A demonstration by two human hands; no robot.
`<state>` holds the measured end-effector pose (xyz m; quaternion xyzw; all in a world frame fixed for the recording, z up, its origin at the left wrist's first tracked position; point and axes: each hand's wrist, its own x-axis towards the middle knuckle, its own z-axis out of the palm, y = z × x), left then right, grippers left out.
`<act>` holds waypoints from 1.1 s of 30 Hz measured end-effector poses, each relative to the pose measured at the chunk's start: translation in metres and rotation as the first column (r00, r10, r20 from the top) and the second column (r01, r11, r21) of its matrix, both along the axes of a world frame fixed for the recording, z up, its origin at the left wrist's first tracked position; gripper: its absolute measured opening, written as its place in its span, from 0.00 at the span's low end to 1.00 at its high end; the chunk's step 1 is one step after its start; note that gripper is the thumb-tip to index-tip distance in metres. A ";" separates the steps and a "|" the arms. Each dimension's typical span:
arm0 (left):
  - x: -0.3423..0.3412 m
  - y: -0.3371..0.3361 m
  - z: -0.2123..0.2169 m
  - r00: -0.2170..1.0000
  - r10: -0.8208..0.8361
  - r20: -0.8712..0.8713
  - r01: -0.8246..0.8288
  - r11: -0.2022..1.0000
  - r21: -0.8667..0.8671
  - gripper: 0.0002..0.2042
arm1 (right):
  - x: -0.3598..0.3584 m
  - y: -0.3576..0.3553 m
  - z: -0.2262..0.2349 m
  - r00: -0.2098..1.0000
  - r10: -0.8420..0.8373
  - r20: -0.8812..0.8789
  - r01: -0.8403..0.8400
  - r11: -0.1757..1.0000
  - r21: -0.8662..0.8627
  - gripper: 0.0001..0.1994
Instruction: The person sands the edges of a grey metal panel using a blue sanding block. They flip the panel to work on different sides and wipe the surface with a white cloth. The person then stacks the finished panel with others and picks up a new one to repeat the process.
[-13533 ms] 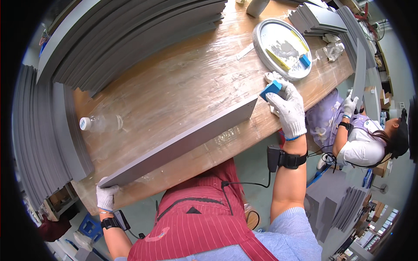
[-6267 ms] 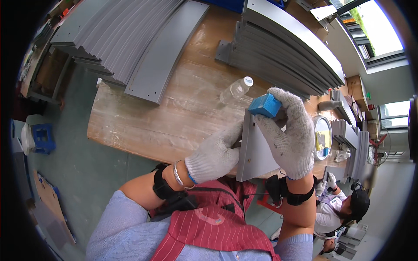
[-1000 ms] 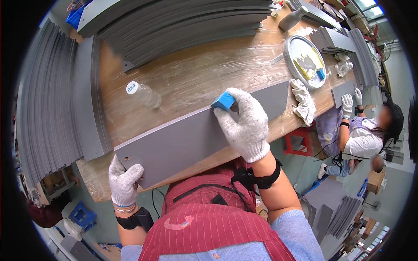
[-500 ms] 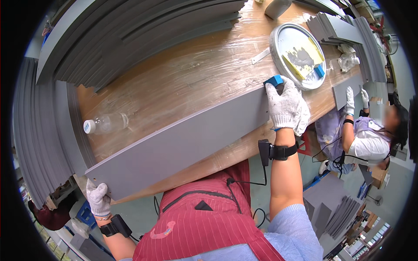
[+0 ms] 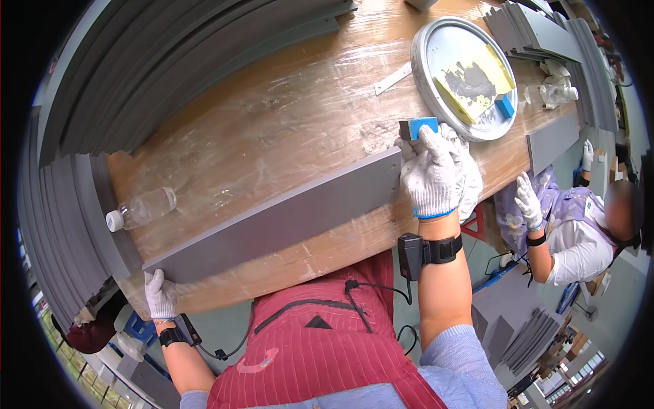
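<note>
A long grey panel lies slantwise over the near edge of the table, tilted so that its face looks narrower. At its left end my gloved left hand grips the near corner, thumb on the panel. Beyond the right end, my gloved right hand pinches a small blue block with a black layer, like a sanding block. White crumpled cloth hangs beside that hand; whether the fingers hold it I cannot tell. A round white lid just beyond carries yellow sheet, grey paste and another blue block.
Stacks of grey panels stand at the far left and far right. A clear bottle lies at left, another at right. A flat white strip lies near the lid. A co-worker stands at right beside another panel.
The panel has tilted and its right end has shifted left and nearer. My right hand, with the block, has turned slightly and moved left. The co-worker's hands have come off their panel.
</note>
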<state>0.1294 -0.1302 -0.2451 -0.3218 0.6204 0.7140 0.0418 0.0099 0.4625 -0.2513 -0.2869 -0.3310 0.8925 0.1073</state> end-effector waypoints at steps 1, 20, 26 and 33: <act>0.006 -0.014 -0.014 0.997 0.077 -0.029 -0.076 0.997 0.016 0.17 | 0.000 -0.002 -0.006 1.000 0.009 -0.002 -0.009 0.997 -0.074 0.11; 0.006 -0.013 -0.009 0.987 0.123 0.100 -0.124 0.992 0.003 0.07 | -0.014 0.019 0.035 0.870 0.148 0.469 -0.491 0.325 0.808 0.20; 0.000 -0.018 -0.019 0.988 0.150 0.031 -0.149 0.988 -0.032 0.13 | 0.004 -0.006 0.027 0.944 0.154 0.293 -0.327 0.557 0.763 0.18; -0.010 -0.013 -0.022 0.991 0.135 0.023 -0.134 0.990 -0.035 0.15 | 0.032 -0.002 -0.016 0.932 0.099 0.350 -0.341 0.573 0.745 0.20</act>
